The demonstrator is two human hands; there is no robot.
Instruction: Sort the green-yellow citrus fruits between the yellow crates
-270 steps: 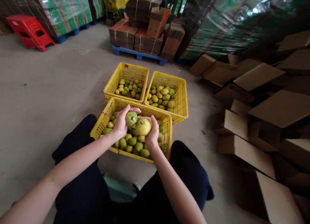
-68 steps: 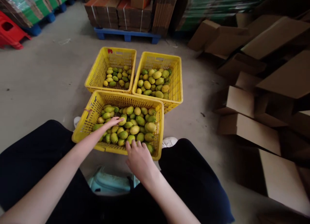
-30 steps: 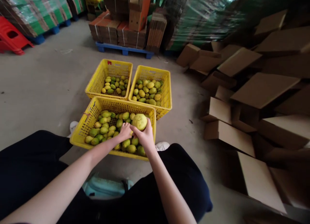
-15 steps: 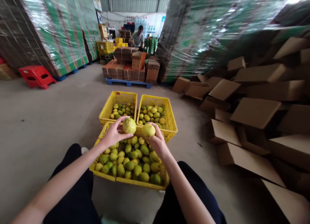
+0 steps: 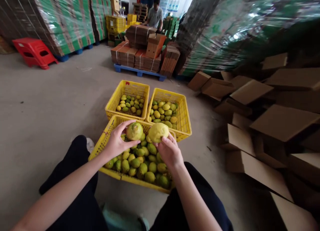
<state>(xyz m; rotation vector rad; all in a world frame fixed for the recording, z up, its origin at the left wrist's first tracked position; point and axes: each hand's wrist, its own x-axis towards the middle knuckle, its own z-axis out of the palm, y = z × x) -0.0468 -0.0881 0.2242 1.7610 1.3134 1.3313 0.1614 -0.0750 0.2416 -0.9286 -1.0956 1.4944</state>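
Over matte grey floor (image 5: pixel 62 101), fingers (image 5: pixel 125 125) hold rounded fruits (image 5: pixel 158 132).

Two held fruits (image 5: pixel 135 131), three fruit crates (image 5: pixel 120 175).

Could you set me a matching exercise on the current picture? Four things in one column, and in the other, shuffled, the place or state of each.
Things
1. Left hand
2. Right hand
3. Red stool
4. Blue pallet

Places and states
A. Under strapped bundles of cardboard
B. Holding the yellower fruit
C. Standing on the floor at the far left
D. Holding the greener fruit

Right pairs: 1-D, 2-B, 3-C, 4-A
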